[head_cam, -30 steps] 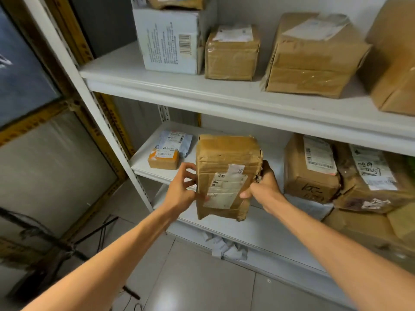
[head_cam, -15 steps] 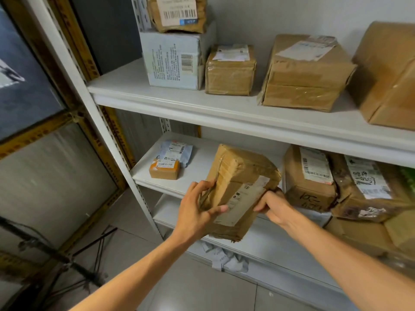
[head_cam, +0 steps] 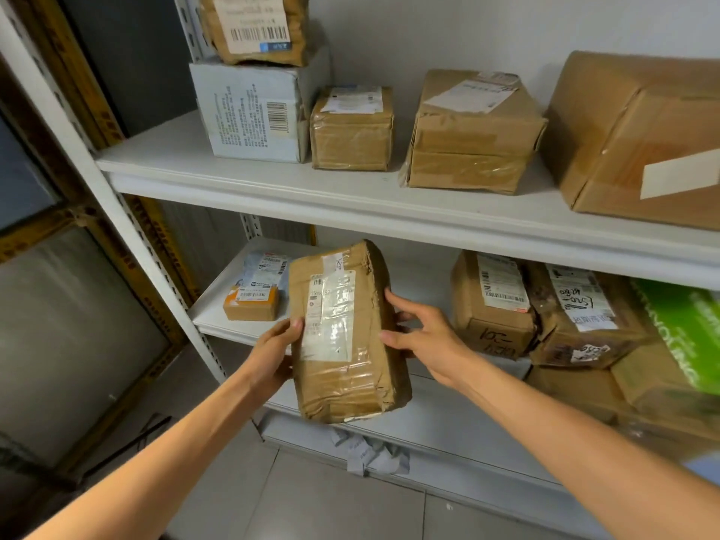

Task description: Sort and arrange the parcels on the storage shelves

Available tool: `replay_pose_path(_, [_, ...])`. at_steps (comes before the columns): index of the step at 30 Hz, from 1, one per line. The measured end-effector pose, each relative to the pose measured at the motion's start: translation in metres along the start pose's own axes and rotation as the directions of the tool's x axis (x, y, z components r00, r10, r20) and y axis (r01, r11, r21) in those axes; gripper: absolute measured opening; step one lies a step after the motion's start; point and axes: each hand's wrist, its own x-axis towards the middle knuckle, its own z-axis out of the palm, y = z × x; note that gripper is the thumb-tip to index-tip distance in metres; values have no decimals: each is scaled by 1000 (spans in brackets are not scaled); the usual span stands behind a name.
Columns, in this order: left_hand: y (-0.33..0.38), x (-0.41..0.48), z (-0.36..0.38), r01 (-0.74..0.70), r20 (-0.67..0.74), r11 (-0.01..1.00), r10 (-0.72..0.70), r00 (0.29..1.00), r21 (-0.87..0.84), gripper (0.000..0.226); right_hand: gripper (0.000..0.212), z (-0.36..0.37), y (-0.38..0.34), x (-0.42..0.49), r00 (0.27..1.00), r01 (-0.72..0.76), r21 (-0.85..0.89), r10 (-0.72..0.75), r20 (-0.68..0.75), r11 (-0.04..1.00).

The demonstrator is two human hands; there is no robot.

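Note:
A long taped brown parcel [head_cam: 345, 333] with a white shipping label is held in the air in front of the middle shelf [head_cam: 210, 317]. My left hand [head_cam: 272, 356] grips its left side, thumb on the labelled face. My right hand [head_cam: 422, 337] holds its right side, thumb on the front edge and fingers behind. The upper shelf [head_cam: 272, 185] carries a white printed box [head_cam: 253, 111] with a brown parcel [head_cam: 257, 27] on top, a small brown box [head_cam: 352, 128], a mid-size box [head_cam: 473, 130] and a big carton [head_cam: 639, 134].
On the middle shelf lie a small orange-brown box [head_cam: 251, 304] and a grey mailer [head_cam: 265, 267] at the left, two labelled brown parcels [head_cam: 495, 305] [head_cam: 580, 317] and a green pack [head_cam: 685, 329] at the right. Paper scraps [head_cam: 366, 454] lie on the floor. A white upright [head_cam: 128, 228] stands left.
The parcel has turned from a tilt to lie lengthwise with its label facing up. Both hands shifted their hold along its sides. The view has tipped up toward the upper shelf.

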Motion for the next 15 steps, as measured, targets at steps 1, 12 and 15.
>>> replay_pose_path(1, [2, -2, 0, -7, -6, 999, 7, 1000, 33, 26, 69, 0, 1, 0, 1000, 8, 14, -7, -13, 1000])
replay_pose_path(12, [40, -18, 5, -168, -62, 980, 175, 983, 104, 33, 30, 0, -20, 17, 979, -66, 465, 148, -142, 883])
replay_pose_path(15, [36, -20, 13, -153, -120, 976, 173, 978, 156, 35, 35, 4, -27, 19, 983, -123, 353, 163, -86, 928])
